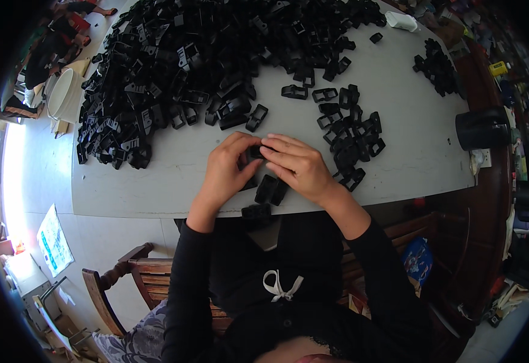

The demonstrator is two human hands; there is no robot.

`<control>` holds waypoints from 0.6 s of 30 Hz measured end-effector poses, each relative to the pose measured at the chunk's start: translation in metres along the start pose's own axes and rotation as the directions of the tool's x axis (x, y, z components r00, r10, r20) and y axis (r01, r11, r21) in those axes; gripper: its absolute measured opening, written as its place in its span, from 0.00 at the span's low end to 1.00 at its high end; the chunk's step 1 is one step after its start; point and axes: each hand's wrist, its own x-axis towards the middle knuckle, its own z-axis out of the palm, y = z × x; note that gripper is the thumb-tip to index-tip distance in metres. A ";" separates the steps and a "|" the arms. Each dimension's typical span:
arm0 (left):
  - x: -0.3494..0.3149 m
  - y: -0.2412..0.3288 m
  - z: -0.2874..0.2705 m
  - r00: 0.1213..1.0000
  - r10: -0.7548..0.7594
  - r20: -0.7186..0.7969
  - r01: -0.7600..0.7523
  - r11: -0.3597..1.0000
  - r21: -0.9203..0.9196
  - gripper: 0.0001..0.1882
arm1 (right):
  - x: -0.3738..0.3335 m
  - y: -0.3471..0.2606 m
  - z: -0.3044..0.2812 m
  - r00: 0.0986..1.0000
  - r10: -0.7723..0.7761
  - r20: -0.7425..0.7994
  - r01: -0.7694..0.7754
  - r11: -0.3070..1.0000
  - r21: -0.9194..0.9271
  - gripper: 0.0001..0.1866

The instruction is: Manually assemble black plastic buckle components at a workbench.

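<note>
A small black buckle [256, 151] sits between both hands, just above the near edge of the grey table [173, 187]. The left hand [227, 172] pinches it from the left with thumb and fingertips; the right hand [297, 166] closes over it from the right, its fingers [279, 145] laid across the top, so most of the piece is hidden.

Just below the hands, a few more black pieces [270, 189] lie on the table, one [256, 211] at the very edge. To the right, a small heap [352, 136] of buckles lies near the right wrist. Beyond the hands, a large pile [173, 66] of the same black parts covers the far left and middle of the table, and a smaller cluster [437, 66] lies well apart at the far right. A black cylinder [482, 128] stands at the right edge, and a white packet [401, 21] lies at the far edge.

The person wears black sleeves and sits on a wooden bench [149, 275].
</note>
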 end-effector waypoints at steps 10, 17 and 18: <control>-0.039 0.017 0.009 0.976 0.212 -0.049 -0.195 0.953 0.233 0.21 | -0.049 -0.035 0.003 0.980 0.134 0.146 -0.144 0.988 0.060 0.26; -0.086 0.032 -0.010 0.974 0.149 0.170 -0.168 0.980 0.106 0.14 | -0.040 -0.028 -0.045 0.992 0.080 0.094 -0.094 0.983 0.157 0.11; -0.090 0.034 -0.018 0.952 0.187 0.244 -0.215 0.972 0.093 0.13 | -0.019 -0.010 -0.052 0.992 0.121 -0.026 -0.118 0.989 0.092 0.09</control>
